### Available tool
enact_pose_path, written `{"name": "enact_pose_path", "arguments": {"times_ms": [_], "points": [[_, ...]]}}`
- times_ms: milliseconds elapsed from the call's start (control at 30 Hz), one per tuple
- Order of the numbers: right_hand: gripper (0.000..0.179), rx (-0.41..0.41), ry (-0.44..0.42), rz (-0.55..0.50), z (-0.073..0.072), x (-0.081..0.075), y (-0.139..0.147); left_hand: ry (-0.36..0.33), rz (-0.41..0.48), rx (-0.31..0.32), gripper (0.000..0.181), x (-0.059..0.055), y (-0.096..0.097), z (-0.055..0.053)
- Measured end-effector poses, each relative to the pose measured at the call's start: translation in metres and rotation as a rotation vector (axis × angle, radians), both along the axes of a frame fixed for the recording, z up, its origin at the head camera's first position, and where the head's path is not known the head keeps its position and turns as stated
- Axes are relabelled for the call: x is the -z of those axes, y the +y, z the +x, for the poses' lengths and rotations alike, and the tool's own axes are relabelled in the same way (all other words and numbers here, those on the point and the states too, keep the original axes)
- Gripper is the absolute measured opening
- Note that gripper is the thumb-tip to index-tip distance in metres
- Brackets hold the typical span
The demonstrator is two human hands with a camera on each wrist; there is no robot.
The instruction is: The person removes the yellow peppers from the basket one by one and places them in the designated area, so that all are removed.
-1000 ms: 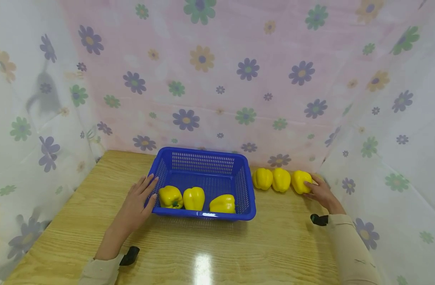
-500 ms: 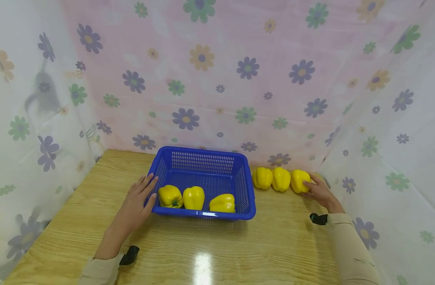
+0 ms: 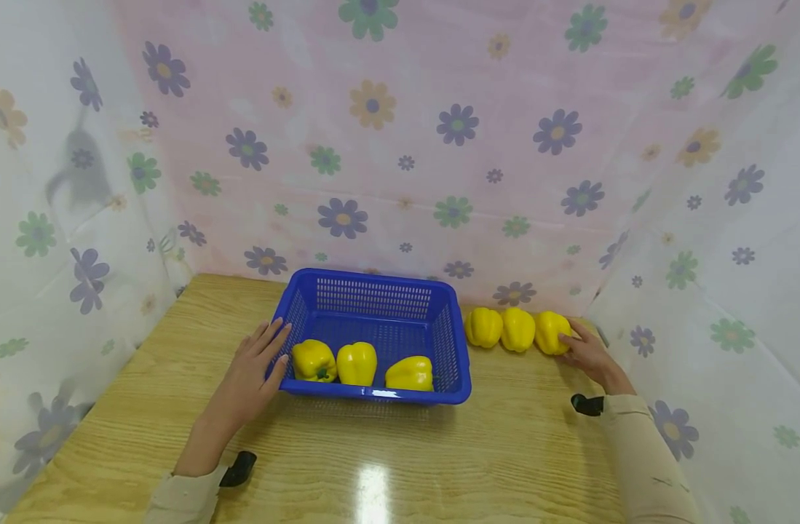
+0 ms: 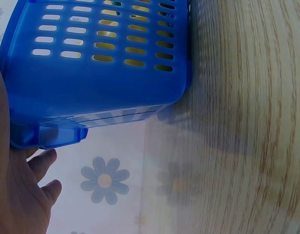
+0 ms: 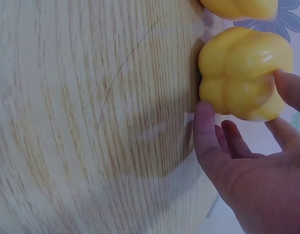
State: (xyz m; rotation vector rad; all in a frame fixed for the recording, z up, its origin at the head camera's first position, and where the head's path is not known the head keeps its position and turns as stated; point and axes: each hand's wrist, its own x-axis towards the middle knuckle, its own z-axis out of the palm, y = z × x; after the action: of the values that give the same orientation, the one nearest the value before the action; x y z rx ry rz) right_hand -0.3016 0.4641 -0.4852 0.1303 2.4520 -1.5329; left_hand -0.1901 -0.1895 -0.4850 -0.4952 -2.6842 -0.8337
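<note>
My left hand (image 3: 247,375) rests on the left rim of a blue plastic basket (image 3: 373,395), its fingers fairly straight. In the left wrist view, the basket's slotted side wall (image 4: 91,87) stands beside that hand (image 4: 21,195). Inside the basket, along its near side, lie a left yellow bell pepper (image 3: 313,359), a middle one (image 3: 357,364) and a right one (image 3: 409,373). On the table to the right, my right hand (image 3: 592,356) holds the outermost yellow bell pepper (image 3: 550,332) of a row. The right wrist view shows thumb and fingertips around this pepper (image 5: 245,73).
Two more yellow bell peppers, one beside the basket (image 3: 483,327) and one to its right (image 3: 517,330), stand close together on the wooden table (image 3: 491,451). A flower-patterned curtain (image 3: 400,182) hangs behind the table and along both sides.
</note>
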Motion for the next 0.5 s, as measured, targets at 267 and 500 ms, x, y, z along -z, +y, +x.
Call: {"name": "enact_pose_path", "arguments": {"times_ms": [267, 500], "points": [[0.079, -0.037, 0.048, 0.051, 0.004, -0.007, 0.007, -0.01, -0.003, -0.003, 0.053, -0.002, 0.001, 0.001], [0.074, 0.039, 0.098, 0.043, 0.004, -0.022, 0.0, -0.013, -0.006, -0.004, 0.052, -0.002, 0.001, 0.001]]}}
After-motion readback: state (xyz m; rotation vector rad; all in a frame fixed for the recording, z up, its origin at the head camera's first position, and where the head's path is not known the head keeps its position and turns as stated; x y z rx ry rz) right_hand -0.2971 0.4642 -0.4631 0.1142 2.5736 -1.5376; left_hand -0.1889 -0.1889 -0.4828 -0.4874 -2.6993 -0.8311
